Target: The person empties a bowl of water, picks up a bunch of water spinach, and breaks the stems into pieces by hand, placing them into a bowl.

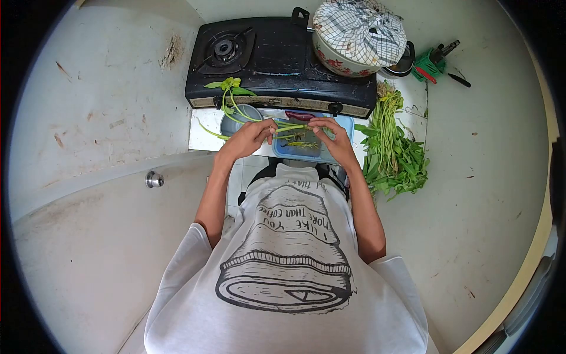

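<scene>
Long leafy green stems (pixel 289 127) stretch between my two hands above a blue plastic container (pixel 344 125). Their leaves (pixel 230 86) reach up to the front of the stove on the left. My left hand (pixel 254 138) has its fingers closed around the stems. With bent fingers, my right hand (pixel 335 140) pinches their right end. Inside the container lie yellowish-green trimmings (pixel 300 144), and a dark red, shiny object (pixel 299 116) shows at its far edge. A grey bowl (pixel 233 121) sits just left of it, partly hidden behind my left hand and the stems.
Behind stands a black two-burner gas stove (pixel 277 53) bearing a cloth-covered floral pot (pixel 345 59). A bundle of leafy greens (pixel 392 147) lies to the right. Farther back are a green basket (pixel 427 65) of utensils and a black-handled tool (pixel 460 80). Walls close in both sides.
</scene>
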The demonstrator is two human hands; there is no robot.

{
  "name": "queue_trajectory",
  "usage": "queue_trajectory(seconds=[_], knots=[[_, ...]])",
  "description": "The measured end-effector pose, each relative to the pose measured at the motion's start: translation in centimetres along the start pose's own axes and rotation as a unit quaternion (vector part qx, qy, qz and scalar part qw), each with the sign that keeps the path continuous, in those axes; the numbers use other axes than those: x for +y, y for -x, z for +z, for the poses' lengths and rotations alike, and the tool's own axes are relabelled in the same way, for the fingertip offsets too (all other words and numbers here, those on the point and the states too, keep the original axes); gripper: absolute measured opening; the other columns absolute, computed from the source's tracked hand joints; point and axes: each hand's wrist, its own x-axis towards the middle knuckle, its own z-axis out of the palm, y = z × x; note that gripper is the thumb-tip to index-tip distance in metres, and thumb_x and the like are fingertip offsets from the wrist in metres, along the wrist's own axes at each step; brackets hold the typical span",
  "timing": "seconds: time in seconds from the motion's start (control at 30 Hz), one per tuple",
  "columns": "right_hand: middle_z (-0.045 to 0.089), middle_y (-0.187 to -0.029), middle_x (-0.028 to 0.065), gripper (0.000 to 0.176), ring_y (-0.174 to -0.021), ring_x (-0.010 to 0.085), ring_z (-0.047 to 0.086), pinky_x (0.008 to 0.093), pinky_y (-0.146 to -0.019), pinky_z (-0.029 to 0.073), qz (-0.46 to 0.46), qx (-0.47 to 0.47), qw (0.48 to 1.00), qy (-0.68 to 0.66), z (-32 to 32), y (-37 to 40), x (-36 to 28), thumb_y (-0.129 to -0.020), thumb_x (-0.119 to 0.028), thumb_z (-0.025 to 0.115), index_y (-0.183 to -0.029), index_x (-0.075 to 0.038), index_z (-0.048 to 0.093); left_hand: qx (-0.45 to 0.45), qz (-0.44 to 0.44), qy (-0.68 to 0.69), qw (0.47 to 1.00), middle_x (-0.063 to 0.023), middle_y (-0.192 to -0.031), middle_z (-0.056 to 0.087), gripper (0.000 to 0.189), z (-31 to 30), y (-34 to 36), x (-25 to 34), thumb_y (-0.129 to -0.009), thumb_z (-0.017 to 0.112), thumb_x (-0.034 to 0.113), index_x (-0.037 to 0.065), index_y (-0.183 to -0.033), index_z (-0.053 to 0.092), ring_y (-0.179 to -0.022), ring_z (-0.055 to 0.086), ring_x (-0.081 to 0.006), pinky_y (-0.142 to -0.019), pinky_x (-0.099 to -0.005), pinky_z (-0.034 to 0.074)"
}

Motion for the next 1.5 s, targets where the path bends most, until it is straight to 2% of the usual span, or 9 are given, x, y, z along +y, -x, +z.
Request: queue_trajectory(seconds=[0.27,0.37,0.67,0.77,0.97,1.27,1.37,1.5], knots=[[0.068,-0.117,0.0086,0.02,-0.12,0.0235,0.06,0.0362,-0.107,0.042,-0.017,0.016,1.0,0.008,1.1,0.0,0.3,-0.09,-0.014,0.076,-0.107,-0.003,0.073,0.026,0.009,-0.007,1.0,-0.0111,-0.077,0.069,0.014,0.6,-0.3,-0.2,-0.102,0.053,0.011,0.003,-0.108,0.063,-0.072,0.067,-0.0294,-0.068,-0.0403,0.049],[0.068,-0.117,0.0088,0.019,-0.118,0.0232,0.06,0.0358,-0.107,0.042,-0.01,0.015,1.0,-0.001,1.5,-0.1,0.8,-0.089,-0.013,0.077,-0.104,-0.003,0.073,0.033,0.006,-0.017,0.999,-0.0124,-0.08,0.069,0.016,0.8,-0.4,-0.7,-0.104,0.055,0.014,0.001,-0.11,0.063,-0.073,0.066,-0.0251,-0.07,-0.0375,0.048],[0.07,-0.114,0.0088,0.015,-0.114,0.0218,0.063,0.0342,-0.104,0.044,0.001,0.01,1.0,-0.008,2.1,-0.4,1.0,-0.089,-0.012,0.077,-0.097,-0.002,0.071,0.039,0.011,-0.031,0.999,-0.0135,-0.081,0.07,0.015,0.8,-0.2,-1.3,-0.102,0.056,0.011,0.001,-0.109,0.063,-0.079,0.069,-0.0304,-0.073,-0.0401,0.05],[0.069,-0.116,0.0099,0.014,-0.114,0.0216,0.062,0.0337,-0.104,0.044,0.021,0.01,0.999,-0.029,2.1,-0.3,0.3,-0.088,-0.011,0.077,-0.097,-0.001,0.071,0.037,-0.001,-0.047,0.998,-0.0132,-0.082,0.071,0.014,0.7,-0.1,-1.1,-0.102,0.056,0.01,0.002,-0.11,0.063,-0.081,0.07,-0.0322,-0.074,-0.0413,0.051],[0.067,-0.12,0.0104,0.014,-0.117,0.0202,0.06,0.0331,-0.104,0.042,0.093,0.016,0.982,-0.164,1.7,-0.6,1.1,-0.09,-0.012,0.076,-0.099,-0.001,0.073,0.03,0.004,-0.066,0.997,-0.0128,-0.084,0.071,0.014,0.7,0.3,-1.2,-0.1,0.056,0.009,0.002,-0.11,0.062,-0.084,0.07,-0.0327,-0.076,-0.0422,0.051],[0.067,-0.121,0.0104,0.017,-0.118,0.0193,0.059,0.0331,-0.104,0.042,0.068,0.016,0.991,-0.118,1.2,-0.8,2.7,-0.091,-0.014,0.075,-0.102,-0.002,0.075,0.04,-0.011,-0.05,0.998,-0.0132,-0.084,0.071,0.013,0.7,1.0,-2.2,-0.1,0.057,0.008,0.001,-0.109,0.064,-0.083,0.07,-0.0311,-0.076,-0.0413,0.052],[0.067,-0.121,0.0076,0.014,-0.114,0.0153,0.059,0.0316,-0.102,0.043,0.08,0.029,0.99,-0.114,1.5,-0.8,2.3,-0.093,-0.013,0.073,-0.102,-0.002,0.074,0.041,-0.004,-0.037,0.998,-0.0135,-0.084,0.071,0.013,0.6,1.1,-2.7,-0.1,0.057,0.009,0.001,-0.108,0.064,-0.083,0.07,-0.031,-0.075,-0.041,0.052],[0.068,-0.12,0.0073,0.014,-0.112,0.015,0.059,0.0311,-0.102,0.042,0.097,0.034,0.988,-0.116,1.7,-0.6,2.8,-0.093,-0.013,0.073,-0.102,-0.002,0.075,0.035,-0.006,-0.034,0.999,-0.014,-0.085,0.072,0.013,0.4,1.3,-2.8,-0.1,0.058,0.009,0.001,-0.108,0.064,-0.082,0.07,-0.0312,-0.074,-0.0414,0.051]])
